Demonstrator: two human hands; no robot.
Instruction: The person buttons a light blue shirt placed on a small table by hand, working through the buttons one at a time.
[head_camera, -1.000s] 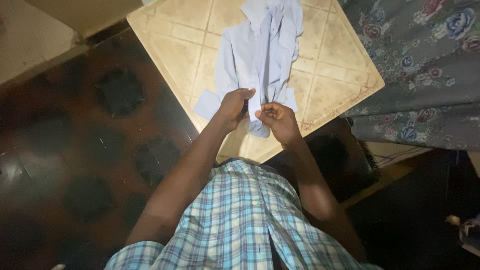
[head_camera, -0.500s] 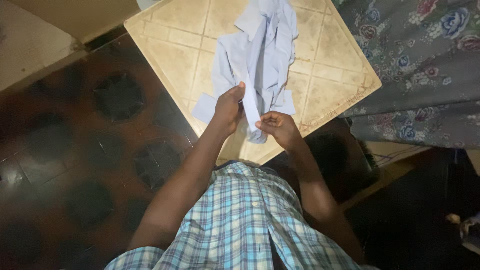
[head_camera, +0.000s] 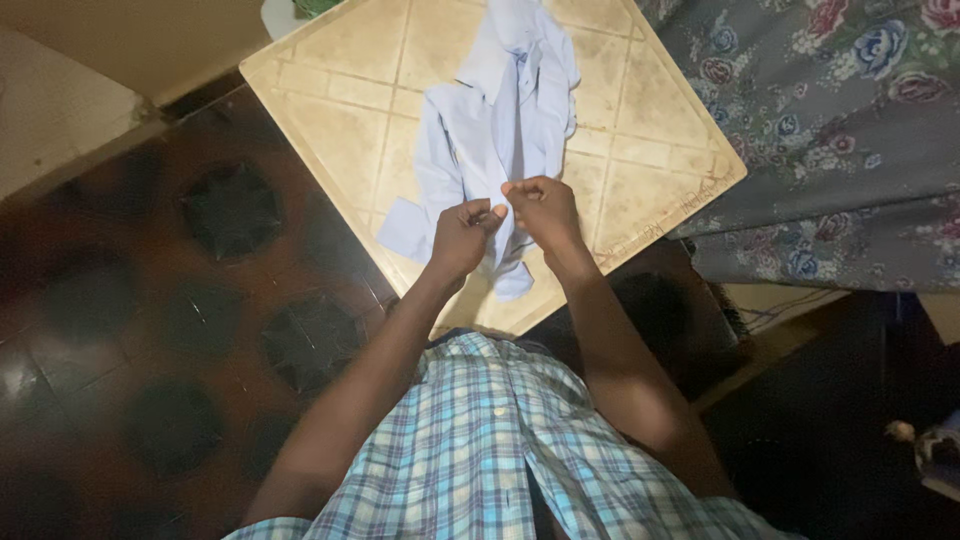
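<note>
Our both hands (head_camera: 505, 215) bunched at near table edge, on pale blue shirt (head_camera: 500, 110). Bare tabletop (head_camera: 345, 100) open to our left, also far right corner. Floral cloth (head_camera: 830, 130) crowds right table edge. Dark floor (head_camera: 180, 280) left open.

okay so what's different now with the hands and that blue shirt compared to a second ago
The right hand has moved up the light blue shirt and now sits level with the left hand, fingertips nearly meeting. Both still pinch the shirt's front edge. The shirt has bunched narrower. It still lies on the tan tiled table, one cuff spread at the left.
</note>
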